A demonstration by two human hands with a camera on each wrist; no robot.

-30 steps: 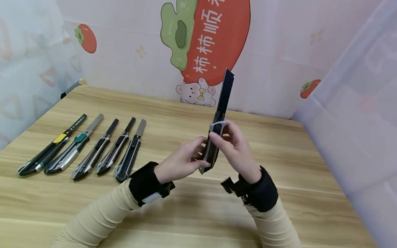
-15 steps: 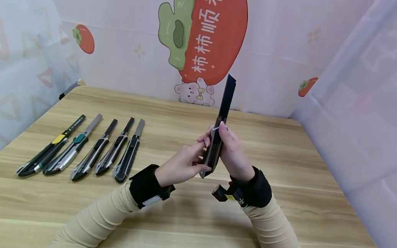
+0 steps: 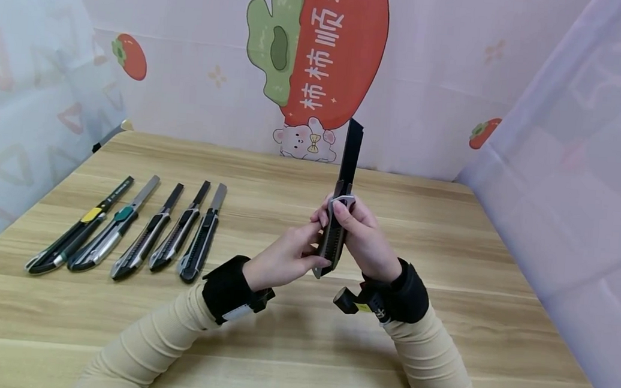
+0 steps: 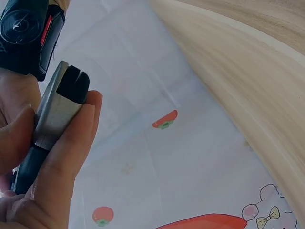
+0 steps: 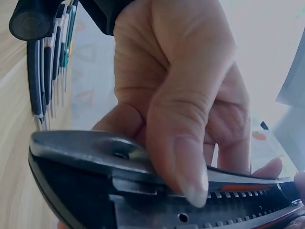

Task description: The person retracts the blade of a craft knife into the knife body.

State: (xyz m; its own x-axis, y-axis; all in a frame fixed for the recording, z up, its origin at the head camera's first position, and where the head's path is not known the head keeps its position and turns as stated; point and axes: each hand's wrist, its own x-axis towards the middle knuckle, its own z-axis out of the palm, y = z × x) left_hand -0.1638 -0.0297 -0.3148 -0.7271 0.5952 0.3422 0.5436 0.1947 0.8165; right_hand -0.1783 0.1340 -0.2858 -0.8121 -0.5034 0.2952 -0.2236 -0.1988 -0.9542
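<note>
The tabletop gives lateral room right of the fingers, up to its side edge. Five cutters lie well left. The raised cutter sits between both hands' fingers, blade above: left hand pinches the handle's lower end; right hand grips its upper part.

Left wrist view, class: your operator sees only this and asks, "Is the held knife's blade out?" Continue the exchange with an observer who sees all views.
Observer: Yes; the head view shows a dark blade sticking up from the knife.
Operator: Are other knives about?
Observer: Five knives lie on the table, left of the left hand.
Operator: And the right hand?
Observer: In the right wrist view, its thumb overlaps the knife's toothed slot.
</note>
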